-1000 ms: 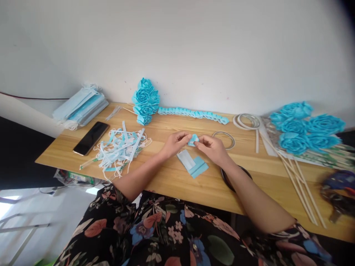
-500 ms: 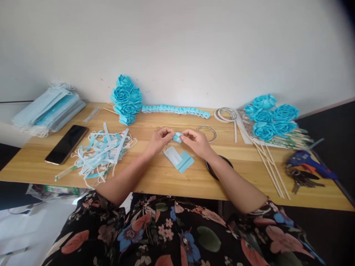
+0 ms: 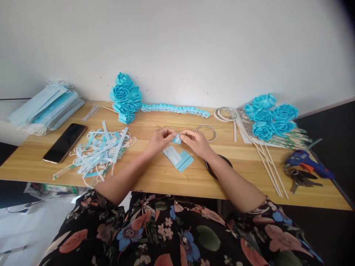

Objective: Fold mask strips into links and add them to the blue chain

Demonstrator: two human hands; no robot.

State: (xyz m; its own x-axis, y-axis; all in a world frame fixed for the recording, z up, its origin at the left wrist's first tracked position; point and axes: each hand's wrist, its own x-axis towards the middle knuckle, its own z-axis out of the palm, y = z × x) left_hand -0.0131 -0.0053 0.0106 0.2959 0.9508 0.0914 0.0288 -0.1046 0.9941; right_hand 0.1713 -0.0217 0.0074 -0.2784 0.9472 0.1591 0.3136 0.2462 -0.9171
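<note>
Between my two hands is a small folded piece of blue mask fabric (image 3: 176, 139), held above the table's middle. My left hand (image 3: 161, 139) pinches its left side between thumb and fingers. On the other side, my right hand (image 3: 195, 141) is closed on it in the same way. Just below lie a few cut fabric pieces (image 3: 179, 158), white and blue, partly overlapping. A row of folded blue petals (image 3: 174, 108) stretches along the back of the table. Blue fabric roses stand in a left bunch (image 3: 125, 98) and a right bunch (image 3: 273, 115).
At left are stacked face masks (image 3: 47, 109), a phone (image 3: 65, 143) and a heap of cut strips and ear loops (image 3: 101, 151). A tape roll (image 3: 206, 133) and a black ring (image 3: 226, 159) sit near my right arm. Sticks (image 3: 270, 168), keys (image 3: 301, 180) and a blue glue gun (image 3: 307, 162) lie right.
The fabric piece has tilted slightly and sits a little lower between my fingers. Both hands keep their pinch, and the view has shifted slightly.
</note>
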